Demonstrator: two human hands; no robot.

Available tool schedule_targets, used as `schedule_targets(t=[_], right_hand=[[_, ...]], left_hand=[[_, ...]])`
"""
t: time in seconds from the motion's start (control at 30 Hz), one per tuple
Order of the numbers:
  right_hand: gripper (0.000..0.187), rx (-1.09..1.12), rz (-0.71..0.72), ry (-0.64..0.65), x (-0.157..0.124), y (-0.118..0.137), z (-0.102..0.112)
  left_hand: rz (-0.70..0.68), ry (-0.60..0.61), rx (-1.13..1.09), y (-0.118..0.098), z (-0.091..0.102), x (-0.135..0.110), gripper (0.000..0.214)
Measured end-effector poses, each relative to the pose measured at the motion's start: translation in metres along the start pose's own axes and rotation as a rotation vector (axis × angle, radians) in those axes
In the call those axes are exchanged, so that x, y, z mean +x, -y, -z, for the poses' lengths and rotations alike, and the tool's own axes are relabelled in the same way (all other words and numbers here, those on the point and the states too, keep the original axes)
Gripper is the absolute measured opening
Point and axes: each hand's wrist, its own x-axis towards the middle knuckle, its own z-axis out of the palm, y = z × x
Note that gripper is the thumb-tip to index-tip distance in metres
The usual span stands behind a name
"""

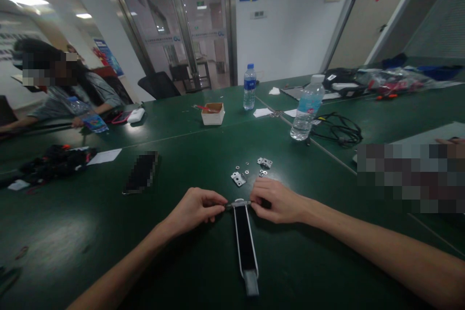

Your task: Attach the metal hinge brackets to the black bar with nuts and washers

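So the long black strip (246, 240) with white edges lay flat on the green counter (174, 271), right in front of the person, and its far end met a grey metal crosspiece (240, 203). The left hand (198, 208) had its grip pinched together on the crosspiece's left end, thumb against fingers. The right hand (272, 201) had its grip clamped on the other end with the fingers curled in, so I couldn't tell how much metal was tucked inside there.

My guess on why: one hand per end probably kept the bar from twisting, and with the strip running back toward the body, neither wrist covered the middle. The pale tab (251, 283) at the near end just rested there, nobody touching it.

The nearer bracket (239, 178), the farther bracket (265, 162) and a few little washers (247, 172) sat loosely spread just beyond the hands. Looked like a sensible spot to me: easy reach, small bits apart enough to pick out singly. The big water bottle (307, 111) and the small open box (213, 115) stood farther back, which seemed handy for keeping elbows out of trouble.
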Motion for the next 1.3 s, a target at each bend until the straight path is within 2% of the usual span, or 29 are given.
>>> schedule_targets(t=[0.5,0.73,1.0,1.07,1.13,1.23,1.3], right_hand=[[0.013,0.022,-0.015,0.023,0.001,0.001,0.001],[0.012,0.03,-0.009,0.034,-0.001,-0.001,0.0],[0.012,0.007,-0.034,0.023,0.0,0.002,0.002],[0.011,-0.01,-0.05,-0.028,0.0,0.0,0.003],[0.012,-0.051,-0.085,-0.148,0.0,-0.005,0.004],[0.016,-0.16,-0.213,-0.346,-0.001,-0.019,0.008],[0.023,-0.25,-0.305,-0.383,-0.002,-0.03,0.009]], left_hand=[[0.015,-0.078,-0.007,-0.002,-0.008,0.001,0.025],[-0.003,-0.158,-0.032,-0.003,-0.023,0.0,0.027],[-0.04,-0.217,0.104,-0.003,-0.028,-0.001,0.024],[-0.052,-0.219,0.123,-0.003,-0.027,-0.001,0.025],[-0.063,-0.221,0.135,-0.002,-0.026,-0.001,0.027],[-0.065,-0.21,0.154,-0.001,-0.025,-0.001,0.03],[-0.062,-0.2,0.169,-0.001,-0.025,-0.001,0.031]])
